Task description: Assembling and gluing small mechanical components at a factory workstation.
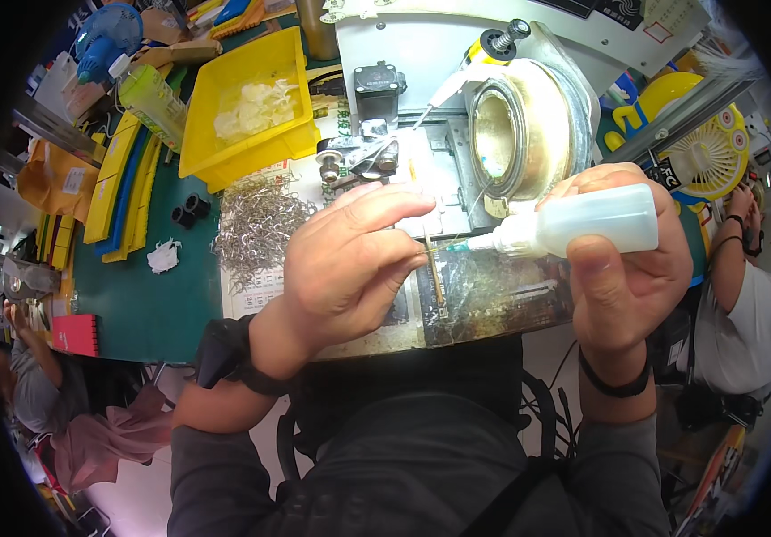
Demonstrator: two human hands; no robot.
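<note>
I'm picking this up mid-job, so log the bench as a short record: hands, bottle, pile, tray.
Left hand: thumb and forefinger together near the nozzle tip; anything pinched is too small to tell
Right hand: holding the squeeze bottle
Squeeze bottle: translucent, tilted on its side, teal nozzle pointing left
Metal pile: tangled small pieces, left of the left hand
Yellow tray: holds pale flakes

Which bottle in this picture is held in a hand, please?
The small whitish squeeze bottle, held in the right hand, its nozzle pointing left. The green bottle, at the upper left, has no hand on it.
</note>
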